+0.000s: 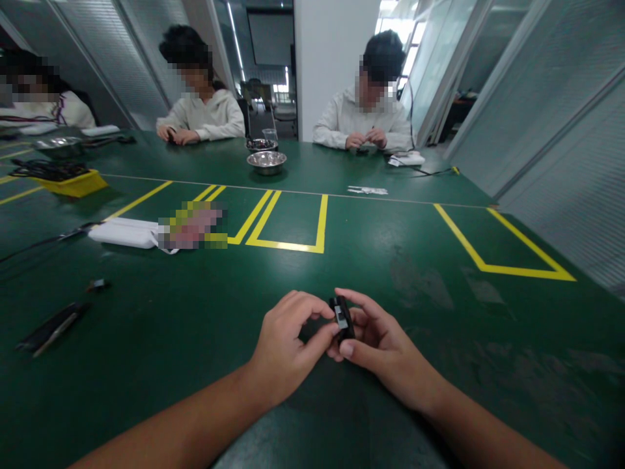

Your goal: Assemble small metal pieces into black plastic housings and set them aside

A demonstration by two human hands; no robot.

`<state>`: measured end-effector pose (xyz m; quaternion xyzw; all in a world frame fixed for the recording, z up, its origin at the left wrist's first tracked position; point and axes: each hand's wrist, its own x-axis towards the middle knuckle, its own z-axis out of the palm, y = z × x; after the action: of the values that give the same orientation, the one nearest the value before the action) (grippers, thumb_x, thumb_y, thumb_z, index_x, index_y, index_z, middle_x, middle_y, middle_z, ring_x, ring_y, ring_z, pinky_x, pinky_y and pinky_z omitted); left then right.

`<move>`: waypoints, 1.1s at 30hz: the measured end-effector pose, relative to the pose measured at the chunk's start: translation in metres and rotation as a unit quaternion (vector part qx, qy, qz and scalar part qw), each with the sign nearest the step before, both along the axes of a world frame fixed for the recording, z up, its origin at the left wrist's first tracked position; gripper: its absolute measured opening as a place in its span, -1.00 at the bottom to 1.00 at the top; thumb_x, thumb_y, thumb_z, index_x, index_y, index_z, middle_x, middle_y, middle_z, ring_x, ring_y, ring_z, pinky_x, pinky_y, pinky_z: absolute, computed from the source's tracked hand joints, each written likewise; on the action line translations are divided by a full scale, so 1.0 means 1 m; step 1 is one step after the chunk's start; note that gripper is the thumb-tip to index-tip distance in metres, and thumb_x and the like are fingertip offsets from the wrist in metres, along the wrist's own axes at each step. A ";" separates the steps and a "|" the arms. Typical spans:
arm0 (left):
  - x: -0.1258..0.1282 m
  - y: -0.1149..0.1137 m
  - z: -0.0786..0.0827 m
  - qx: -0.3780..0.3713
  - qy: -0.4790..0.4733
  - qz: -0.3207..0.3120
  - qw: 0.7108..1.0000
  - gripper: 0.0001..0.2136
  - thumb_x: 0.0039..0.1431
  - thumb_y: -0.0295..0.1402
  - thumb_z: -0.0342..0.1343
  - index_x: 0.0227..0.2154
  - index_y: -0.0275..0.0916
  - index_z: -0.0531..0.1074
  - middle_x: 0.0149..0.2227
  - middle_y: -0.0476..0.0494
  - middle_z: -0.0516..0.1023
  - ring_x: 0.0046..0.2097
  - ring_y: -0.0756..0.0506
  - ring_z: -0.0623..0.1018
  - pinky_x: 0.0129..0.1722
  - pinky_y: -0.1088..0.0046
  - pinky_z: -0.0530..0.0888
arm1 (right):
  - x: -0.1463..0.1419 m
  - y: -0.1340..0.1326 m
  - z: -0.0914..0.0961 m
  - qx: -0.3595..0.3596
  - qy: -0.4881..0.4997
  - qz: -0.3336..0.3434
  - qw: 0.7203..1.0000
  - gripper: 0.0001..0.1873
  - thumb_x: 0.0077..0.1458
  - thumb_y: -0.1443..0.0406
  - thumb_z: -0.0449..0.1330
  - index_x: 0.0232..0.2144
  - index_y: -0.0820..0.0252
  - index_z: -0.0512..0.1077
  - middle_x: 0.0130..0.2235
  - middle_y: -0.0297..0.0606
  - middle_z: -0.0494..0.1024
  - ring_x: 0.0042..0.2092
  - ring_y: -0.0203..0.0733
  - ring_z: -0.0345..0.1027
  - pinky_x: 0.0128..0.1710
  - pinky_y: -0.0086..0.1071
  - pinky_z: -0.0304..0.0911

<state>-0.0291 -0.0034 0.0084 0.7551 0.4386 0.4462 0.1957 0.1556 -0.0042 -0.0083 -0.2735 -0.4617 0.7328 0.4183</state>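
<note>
Two hands meet low over the green worktop (371, 260), and most of what they hold is covered by fingers. Only the top of a small black part (341, 317) with a pale metal face shows; what kind of part it is cannot be made out. The left hand (286, 345) has its grip narrowed to a pinch, thumb and forefinger on the part's left side. The right hand (378, 342) is closed around it from the right and below, thumb under it. A steel bowl (266, 161) stands far off.
</note>
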 end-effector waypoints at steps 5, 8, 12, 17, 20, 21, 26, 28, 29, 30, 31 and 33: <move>0.001 -0.001 0.002 0.015 -0.005 0.007 1.000 -0.92 0.10 -0.51 0.24 -0.35 -0.22 0.51 -0.36 -0.02 0.58 -0.31 -0.04 0.51 -0.29 0.42 0.40 | 0.000 -0.002 -0.001 0.011 -0.035 -0.022 0.999 -0.30 0.03 0.35 0.39 0.18 -0.07 0.26 -0.16 -0.34 0.47 -0.22 -0.34 0.43 -0.17 -0.38 0.33; 0.001 -0.001 0.003 0.021 -0.007 0.013 1.000 -0.90 0.08 -0.54 0.25 -0.37 -0.23 0.51 -0.37 -0.01 0.58 -0.33 -0.03 0.51 -0.31 0.44 0.40 | 0.000 -0.002 -0.001 0.008 -0.045 -0.025 0.999 -0.30 0.04 0.34 0.39 0.18 -0.08 0.26 -0.15 -0.33 0.48 -0.20 -0.34 0.42 -0.15 -0.38 0.32; 0.001 -0.002 0.002 0.015 -0.004 0.011 1.000 -0.89 0.07 -0.55 0.25 -0.39 -0.21 0.51 -0.42 0.02 0.57 -0.37 0.00 0.51 -0.35 0.48 0.40 | -0.001 -0.003 -0.002 0.009 -0.052 -0.033 0.998 -0.30 0.03 0.34 0.39 0.18 -0.10 0.26 -0.15 -0.35 0.49 -0.18 -0.35 0.40 -0.13 -0.40 0.31; 0.001 -0.002 0.001 -0.001 0.002 0.022 1.000 -0.88 0.06 -0.55 0.26 -0.39 -0.20 0.50 -0.43 0.06 0.58 -0.40 0.02 0.51 -0.38 0.51 0.39 | -0.003 -0.004 -0.002 0.015 -0.057 -0.045 0.997 -0.33 0.03 0.36 0.38 0.15 -0.11 0.29 -0.16 -0.37 0.49 -0.17 -0.36 0.41 -0.13 -0.41 0.30; 0.002 -0.002 0.001 -0.012 -0.001 0.027 1.000 -0.87 0.06 -0.55 0.26 -0.37 -0.19 0.51 -0.42 0.07 0.60 -0.40 0.02 0.52 -0.38 0.51 0.40 | -0.003 -0.004 -0.001 0.010 -0.060 -0.048 0.997 -0.33 0.03 0.36 0.38 0.15 -0.11 0.29 -0.17 -0.37 0.49 -0.18 -0.35 0.41 -0.14 -0.40 0.31; 0.002 -0.001 0.001 -0.014 -0.003 0.028 1.000 -0.87 0.06 -0.55 0.25 -0.37 -0.19 0.51 -0.42 0.07 0.60 -0.40 0.02 0.53 -0.38 0.51 0.40 | -0.002 -0.004 -0.001 0.010 -0.062 -0.049 0.997 -0.33 0.03 0.35 0.38 0.15 -0.11 0.28 -0.18 -0.38 0.49 -0.18 -0.35 0.41 -0.14 -0.40 0.31; 0.002 -0.002 0.001 -0.025 -0.005 0.025 0.999 -0.90 0.09 -0.52 0.23 -0.37 -0.19 0.51 -0.42 0.05 0.59 -0.38 0.01 0.53 -0.36 0.49 0.41 | -0.002 -0.004 -0.001 0.012 -0.074 -0.050 0.996 -0.32 0.03 0.33 0.38 0.16 -0.08 0.27 -0.18 -0.36 0.48 -0.18 -0.32 0.40 -0.14 -0.37 0.31; 0.002 -0.002 0.001 -0.029 -0.004 0.023 0.999 -0.91 0.10 -0.52 0.21 -0.37 -0.20 0.50 -0.41 0.03 0.59 -0.37 -0.01 0.53 -0.35 0.48 0.41 | -0.003 -0.004 0.000 0.013 -0.078 -0.049 0.996 -0.32 0.03 0.32 0.38 0.17 -0.07 0.26 -0.18 -0.36 0.48 -0.19 -0.31 0.40 -0.14 -0.35 0.31; 0.002 -0.002 0.001 -0.030 -0.003 0.022 0.999 -0.91 0.10 -0.51 0.21 -0.36 -0.20 0.50 -0.41 0.02 0.59 -0.37 -0.01 0.53 -0.35 0.47 0.41 | -0.003 -0.004 0.001 0.013 -0.081 -0.049 0.995 -0.32 0.03 0.32 0.38 0.17 -0.06 0.26 -0.19 -0.36 0.47 -0.19 -0.31 0.39 -0.14 -0.34 0.30; 0.002 -0.002 0.001 -0.030 -0.001 0.022 0.999 -0.91 0.10 -0.51 0.21 -0.36 -0.20 0.50 -0.41 0.02 0.59 -0.37 -0.02 0.53 -0.35 0.46 0.41 | -0.003 -0.005 0.001 0.011 -0.083 -0.050 0.995 -0.32 0.03 0.31 0.38 0.17 -0.06 0.26 -0.19 -0.36 0.47 -0.19 -0.30 0.39 -0.14 -0.34 0.30; 0.002 -0.002 0.001 -0.030 -0.001 0.021 0.999 -0.91 0.10 -0.51 0.20 -0.35 -0.21 0.50 -0.41 0.01 0.59 -0.37 -0.02 0.53 -0.35 0.46 0.41 | -0.003 -0.005 0.002 0.010 -0.085 -0.049 0.995 -0.32 0.03 0.31 0.38 0.17 -0.05 0.26 -0.20 -0.35 0.47 -0.19 -0.30 0.39 -0.13 -0.33 0.30; 0.003 -0.001 0.001 -0.031 -0.001 0.019 0.999 -0.91 0.10 -0.51 0.20 -0.35 -0.21 0.50 -0.40 0.00 0.59 -0.36 -0.03 0.53 -0.35 0.45 0.41 | -0.004 -0.005 0.003 0.007 -0.088 -0.047 0.995 -0.32 0.04 0.29 0.38 0.18 -0.05 0.25 -0.19 -0.35 0.47 -0.18 -0.28 0.38 -0.12 -0.31 0.29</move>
<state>-0.0262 -0.0045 0.0091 0.7400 0.4663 0.4363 0.2110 0.1520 -0.0087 -0.0055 -0.3556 -0.4885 0.6822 0.4118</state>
